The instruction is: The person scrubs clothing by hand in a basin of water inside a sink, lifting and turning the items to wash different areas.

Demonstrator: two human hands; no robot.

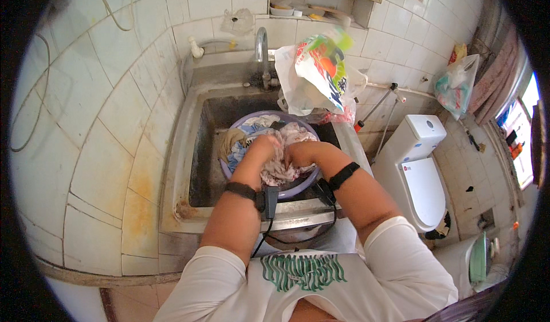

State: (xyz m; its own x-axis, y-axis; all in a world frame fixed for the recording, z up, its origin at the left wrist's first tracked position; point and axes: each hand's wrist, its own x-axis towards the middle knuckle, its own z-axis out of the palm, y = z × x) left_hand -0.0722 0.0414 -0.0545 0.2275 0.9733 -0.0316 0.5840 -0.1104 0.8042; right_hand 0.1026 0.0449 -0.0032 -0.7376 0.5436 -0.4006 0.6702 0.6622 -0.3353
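Observation:
A round purple plastic basin (293, 192) stands in the metal sink (177, 180), heaped with wet-looking clothes. My left hand (265, 146) is over the middle of the heap, against a pale patterned cloth (280, 172); its fingers are blurred. On the right of the same cloth lies my right hand (300, 153), fingers curled down into the folds and gripping it. Blue-and-white fabric (236, 153) and a tan cloth (230, 143) are bunched at the basin's left side. How my left fingers sit on the cloth is unclear.
A curved metal faucet (261, 47) rises behind the basin. Printed plastic bags (318, 75) sit on the sink's back right corner. A white toilet (423, 184) stands to the right. Black straps with a cable (296, 241) are on my forearms, the cable crossing the sink's front edge.

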